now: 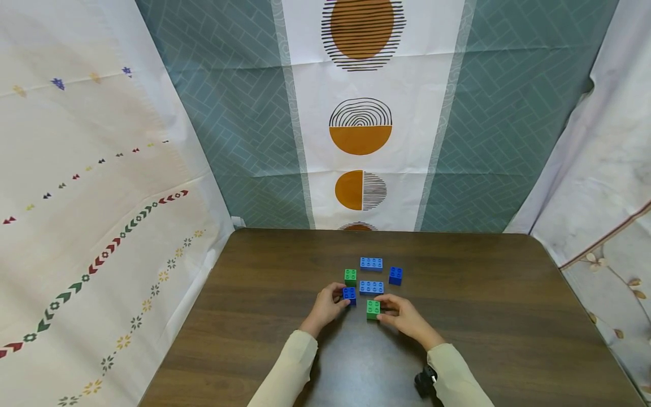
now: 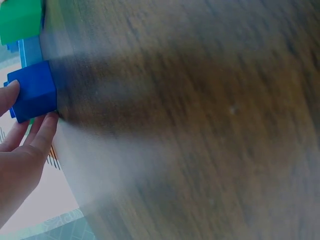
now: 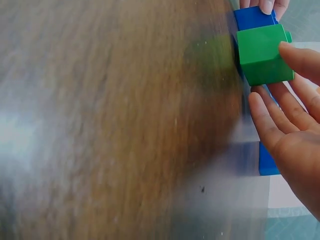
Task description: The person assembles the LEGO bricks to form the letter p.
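My left hand [image 1: 325, 308] pinches a dark blue square toy building brick [image 1: 349, 295] between thumb and fingers, its studs facing up. In the left wrist view the thumb [image 2: 9, 96] presses one side of this brick and the fingertips lie along the opposite side. To its right, my right hand [image 1: 407, 319] holds a green square building brick [image 1: 373, 308] by its right side. Thumb [image 3: 295, 59] and fingers touch the green brick in the right wrist view. A light blue long brick [image 1: 372, 288] lies just beyond, between the two held bricks.
Behind the left hand stands another green brick [image 1: 350, 276]. Farther back are a second light blue long brick [image 1: 371, 264] and another dark blue brick [image 1: 395, 276]. Everything is on a brown wooden table [image 1: 264, 271], with a patterned curtain [image 1: 229, 113] behind its far edge.
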`<state>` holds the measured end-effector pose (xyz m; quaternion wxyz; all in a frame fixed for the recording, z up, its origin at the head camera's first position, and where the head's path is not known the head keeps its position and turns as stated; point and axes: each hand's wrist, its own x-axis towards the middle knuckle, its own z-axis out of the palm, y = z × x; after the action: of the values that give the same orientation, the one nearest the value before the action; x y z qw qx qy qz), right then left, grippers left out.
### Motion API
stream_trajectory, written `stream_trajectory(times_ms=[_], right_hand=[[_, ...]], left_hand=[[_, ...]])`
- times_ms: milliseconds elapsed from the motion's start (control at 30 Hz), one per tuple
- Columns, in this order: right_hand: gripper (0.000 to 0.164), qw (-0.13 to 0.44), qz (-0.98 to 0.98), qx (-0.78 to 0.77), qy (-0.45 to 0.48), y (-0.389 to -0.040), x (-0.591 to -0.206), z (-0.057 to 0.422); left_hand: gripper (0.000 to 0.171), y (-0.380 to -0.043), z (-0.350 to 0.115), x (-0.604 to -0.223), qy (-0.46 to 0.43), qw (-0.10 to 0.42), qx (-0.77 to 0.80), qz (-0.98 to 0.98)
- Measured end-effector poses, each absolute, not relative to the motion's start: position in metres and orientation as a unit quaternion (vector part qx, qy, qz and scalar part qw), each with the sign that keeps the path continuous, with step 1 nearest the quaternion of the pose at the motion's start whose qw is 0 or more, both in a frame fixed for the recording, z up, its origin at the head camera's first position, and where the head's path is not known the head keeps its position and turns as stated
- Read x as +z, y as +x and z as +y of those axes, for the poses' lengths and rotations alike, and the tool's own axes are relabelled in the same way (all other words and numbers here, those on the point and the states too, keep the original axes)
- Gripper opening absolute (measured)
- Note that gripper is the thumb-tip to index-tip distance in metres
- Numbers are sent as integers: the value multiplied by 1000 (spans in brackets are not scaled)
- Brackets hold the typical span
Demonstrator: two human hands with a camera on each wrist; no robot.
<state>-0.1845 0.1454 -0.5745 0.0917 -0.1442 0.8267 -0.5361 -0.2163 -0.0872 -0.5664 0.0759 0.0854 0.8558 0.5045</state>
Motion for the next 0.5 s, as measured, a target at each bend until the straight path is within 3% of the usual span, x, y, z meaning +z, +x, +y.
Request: stream_trajectory(times_ms=[500], right_hand=[[36,83,814,-561,-128,-194,-582,132]], left_hand=[[31,-218,-88,-569,91,62,508,855]])
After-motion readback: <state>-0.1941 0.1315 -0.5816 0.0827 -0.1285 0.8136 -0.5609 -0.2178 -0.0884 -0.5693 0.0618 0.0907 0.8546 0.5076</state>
